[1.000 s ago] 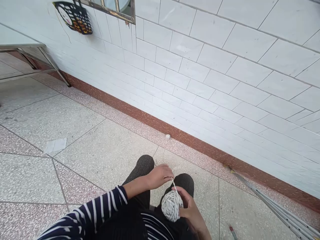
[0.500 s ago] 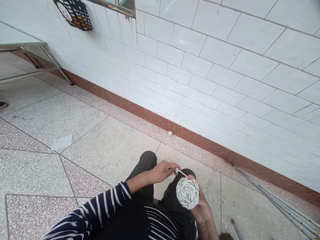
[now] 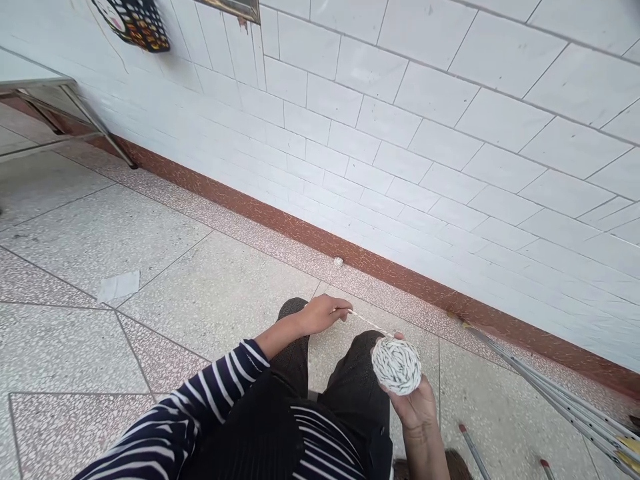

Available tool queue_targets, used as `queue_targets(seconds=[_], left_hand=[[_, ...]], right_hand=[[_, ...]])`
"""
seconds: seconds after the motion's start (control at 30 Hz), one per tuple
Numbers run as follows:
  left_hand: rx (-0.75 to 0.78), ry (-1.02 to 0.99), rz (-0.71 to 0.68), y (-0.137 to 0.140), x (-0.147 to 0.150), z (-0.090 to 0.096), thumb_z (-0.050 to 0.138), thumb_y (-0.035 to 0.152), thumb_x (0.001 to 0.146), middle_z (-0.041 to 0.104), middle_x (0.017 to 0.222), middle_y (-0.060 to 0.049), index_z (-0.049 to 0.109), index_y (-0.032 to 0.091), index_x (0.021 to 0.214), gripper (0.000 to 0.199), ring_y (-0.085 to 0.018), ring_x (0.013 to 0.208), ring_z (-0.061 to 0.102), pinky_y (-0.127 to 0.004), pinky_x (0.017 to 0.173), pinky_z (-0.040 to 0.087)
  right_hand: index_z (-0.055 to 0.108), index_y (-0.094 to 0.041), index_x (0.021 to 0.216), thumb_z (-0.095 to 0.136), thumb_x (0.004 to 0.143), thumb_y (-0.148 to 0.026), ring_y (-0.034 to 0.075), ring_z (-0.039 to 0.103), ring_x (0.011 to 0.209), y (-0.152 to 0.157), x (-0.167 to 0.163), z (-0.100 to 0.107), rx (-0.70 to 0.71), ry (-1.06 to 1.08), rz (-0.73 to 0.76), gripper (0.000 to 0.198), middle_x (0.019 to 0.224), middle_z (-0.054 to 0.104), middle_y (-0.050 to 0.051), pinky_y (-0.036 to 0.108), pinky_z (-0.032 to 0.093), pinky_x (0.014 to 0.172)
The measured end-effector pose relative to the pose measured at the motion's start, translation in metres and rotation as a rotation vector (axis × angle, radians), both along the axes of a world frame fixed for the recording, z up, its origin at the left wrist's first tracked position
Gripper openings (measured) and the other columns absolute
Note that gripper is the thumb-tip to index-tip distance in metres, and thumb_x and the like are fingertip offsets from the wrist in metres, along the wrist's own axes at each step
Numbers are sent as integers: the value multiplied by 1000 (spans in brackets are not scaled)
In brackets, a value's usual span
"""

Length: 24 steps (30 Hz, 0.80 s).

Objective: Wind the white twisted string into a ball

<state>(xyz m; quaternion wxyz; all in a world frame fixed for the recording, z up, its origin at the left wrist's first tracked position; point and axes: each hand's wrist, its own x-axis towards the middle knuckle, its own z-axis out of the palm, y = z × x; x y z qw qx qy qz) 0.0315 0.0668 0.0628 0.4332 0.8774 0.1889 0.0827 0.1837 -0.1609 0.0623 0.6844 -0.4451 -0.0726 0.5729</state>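
Note:
My right hand (image 3: pixel 414 403) cups a round white braided coil (image 3: pixel 397 366) from below and behind, some of its fingers hidden by it. A thin twisted white cord (image 3: pixel 369 321) runs from the coil's upper edge to my left hand (image 3: pixel 326 313). My left hand is closed in a pinch on that cord, up and left of the coil. Both hands are above my knees (image 3: pixel 357 360), and the cord looks taut between them.
A small white ball-like thing (image 3: pixel 339 261) lies by the red-brown skirting. A pale paper sheet (image 3: pixel 119 287) is on the floor at left. Long metal bars (image 3: pixel 545 387) lean at right; a table (image 3: pixel 95 123) stands far left. A patterned bag (image 3: pixel 135 23) hangs on the tiled wall.
My left hand has moved up and slightly left, and the coil in my right hand up and right. A longer stretch of cord now shows between them.

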Motion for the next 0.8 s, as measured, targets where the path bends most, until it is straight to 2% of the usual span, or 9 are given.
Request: queue_targets(seconds=[0.1, 0.23, 0.3, 0.43, 0.53, 0.6, 0.67, 0.73, 0.8], left_hand=[[-76, 34, -100, -1, 3, -9, 44, 24, 94, 71, 83, 0, 68, 17, 83, 27, -15, 75, 62, -22, 70, 41], [106, 1, -118, 3, 12, -25, 51, 22, 92, 73, 93, -2, 69, 19, 89, 19, -18, 89, 63, -34, 101, 33], [157, 20, -103, 12, 13, -30, 51, 16, 91, 74, 93, -1, 69, 20, 88, 19, -18, 91, 64, -39, 108, 26], [157, 66, -83, 32, 3, -30, 47, 8, 90, 74, 84, 0, 69, 20, 85, 25, -15, 83, 66, -40, 108, 27], [189, 10, -70, 32, 0, -26, 52, 8, 88, 72, 101, -4, 70, 19, 87, 21, -20, 101, 63, -44, 109, 26], [116, -68, -55, 21, 7, -23, 60, 12, 84, 67, 118, -7, 70, 20, 98, 19, -24, 114, 58, -43, 108, 31], [-73, -175, -65, 4, 18, -20, 66, 18, 81, 63, 127, -7, 64, 22, 116, 35, -24, 118, 57, -37, 104, 37], [-291, -281, -110, -14, 30, -17, 65, 22, 84, 63, 128, -7, 58, 22, 128, 44, -22, 117, 58, -33, 100, 41], [-430, -327, -126, -28, 39, -16, 57, 24, 89, 68, 119, -6, 62, 19, 122, 34, -20, 108, 62, -29, 91, 45]], right_hand=[[65, -34, 119, 79, 60, -34, 30, 63, 99, 12, 5, 15, 21, 36, -24, 61, 118, 69, 5, 39, 55, 65], [70, -32, 112, 80, 59, -23, 25, 63, 89, 31, 11, 34, 54, 16, -23, 55, 109, 71, 4, 30, 51, 55], [71, -31, 111, 80, 60, -25, 25, 63, 90, 34, 15, 41, 59, 15, -53, 52, 110, 71, 5, 30, 51, 56], [68, -34, 117, 78, 66, -33, 29, 60, 106, 27, 21, 43, 97, -20, -102, 52, 121, 68, 5, 34, 52, 64], [69, -33, 116, 77, 65, -31, 30, 60, 107, 25, 20, 37, 71, -30, -91, 51, 122, 68, 6, 37, 53, 67], [71, -32, 112, 78, 63, -30, 29, 61, 102, 29, 15, 33, 39, -14, -63, 50, 118, 69, 7, 36, 53, 63], [72, -30, 107, 80, 57, -26, 28, 63, 92, 38, 8, 31, 7, -16, -32, 51, 110, 71, 7, 32, 52, 56], [73, -29, 104, 82, 52, -20, 26, 63, 85, 46, 3, 33, -15, -48, -20, 53, 105, 72, 6, 30, 51, 54], [73, -27, 104, 82, 51, -16, 25, 63, 86, 50, 1, 35, -29, -99, -19, 55, 103, 73, 5, 32, 54, 61]])
